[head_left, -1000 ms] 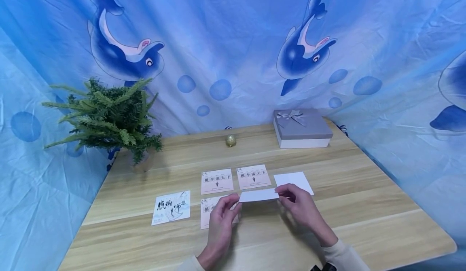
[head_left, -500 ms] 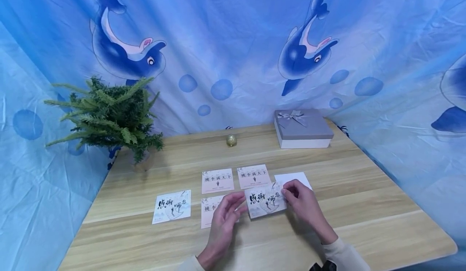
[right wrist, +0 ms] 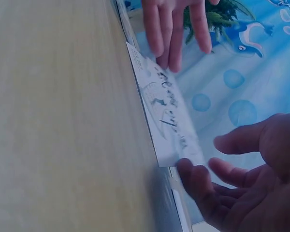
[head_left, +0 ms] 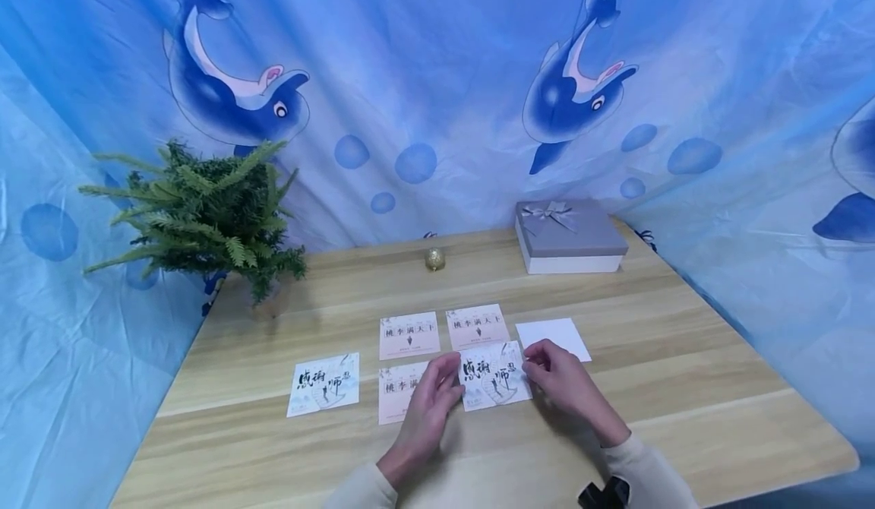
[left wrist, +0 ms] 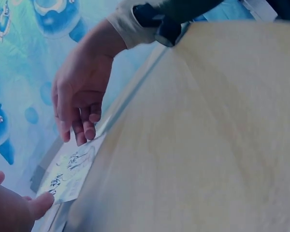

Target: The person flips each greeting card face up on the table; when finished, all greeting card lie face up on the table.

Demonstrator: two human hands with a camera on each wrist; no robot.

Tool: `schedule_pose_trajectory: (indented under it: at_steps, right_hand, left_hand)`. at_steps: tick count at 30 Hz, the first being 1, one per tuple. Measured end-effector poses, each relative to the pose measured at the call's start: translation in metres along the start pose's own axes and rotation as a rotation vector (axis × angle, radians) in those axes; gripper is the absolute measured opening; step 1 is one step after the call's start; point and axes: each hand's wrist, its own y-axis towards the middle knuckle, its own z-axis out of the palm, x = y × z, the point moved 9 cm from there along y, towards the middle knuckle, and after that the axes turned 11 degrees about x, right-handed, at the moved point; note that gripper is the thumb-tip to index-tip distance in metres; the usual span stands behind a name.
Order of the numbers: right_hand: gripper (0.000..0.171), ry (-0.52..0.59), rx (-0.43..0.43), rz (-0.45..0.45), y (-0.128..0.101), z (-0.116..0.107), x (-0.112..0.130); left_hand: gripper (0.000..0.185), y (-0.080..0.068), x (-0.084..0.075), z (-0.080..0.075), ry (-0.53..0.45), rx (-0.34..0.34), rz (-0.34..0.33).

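Around the ink-lettered card (head_left: pixel 497 376) lay several others: two pink cards side by side beyond it, the upper-left pink card (head_left: pixel 410 346) and the upper-right pink card (head_left: pixel 478 334), whose lower edge it met or slightly overlapped. The lower pink card (head_left: pixel 395 412) was partly hidden behind the left hand (head_left: pixel 428 404), and the right hand (head_left: pixel 563 381) crossed the near edge of a blank white card (head_left: pixel 552 330). A matching lettered card (head_left: pixel 323 384) lay apart at the left. The ink-lettered card sat between the hands, at or just above the surface; which was hard to tell. Both hands were loose, fingers uncurled, touching its opposite edges without wrapping round it.

The pale wood-grained bench (head_left: pixel 683 403) also bore a gold ball (head_left: pixel 434 259) near its back edge, a grey-lidded box (head_left: pixel 574 237) with a ribbon bow at back right, and a bushy green plant (head_left: pixel 205 220) at back left. Blue cloth (head_left: pixel 465 53) printed with dolphins and bubbles hung behind and at both sides.
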Motion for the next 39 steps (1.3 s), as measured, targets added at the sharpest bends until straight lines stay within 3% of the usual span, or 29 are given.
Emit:
schedule_pose_trajectory:
  at_steps: [7, 15, 23, 31, 39]
  right_hand:
    - [0.016, 0.044, 0.058, 0.033, -0.002, 0.004, -0.001]
    - [0.015, 0.137, 0.109, 0.043, -0.006, 0.008, 0.000]
    - [0.014, 0.121, 0.148, 0.027, -0.009, 0.010, 0.003]
    - [0.014, 0.106, 0.150, 0.001, -0.006, 0.011, 0.004]
    - [0.012, 0.106, 0.145, 0.023, -0.009, 0.012, 0.003]
  left_hand:
    - [0.049, 0.004, 0.010, 0.003, -0.002, 0.015, -0.034]
    - [0.047, 0.007, 0.015, 0.002, 0.045, -0.023, -0.059]
    - [0.041, 0.008, 0.020, -0.002, 0.088, -0.065, -0.124]
    - [0.042, 0.010, 0.019, -0.003, -0.031, -0.052, -0.123]
    - [0.043, 0.009, 0.020, 0.000, -0.080, -0.043, -0.116]
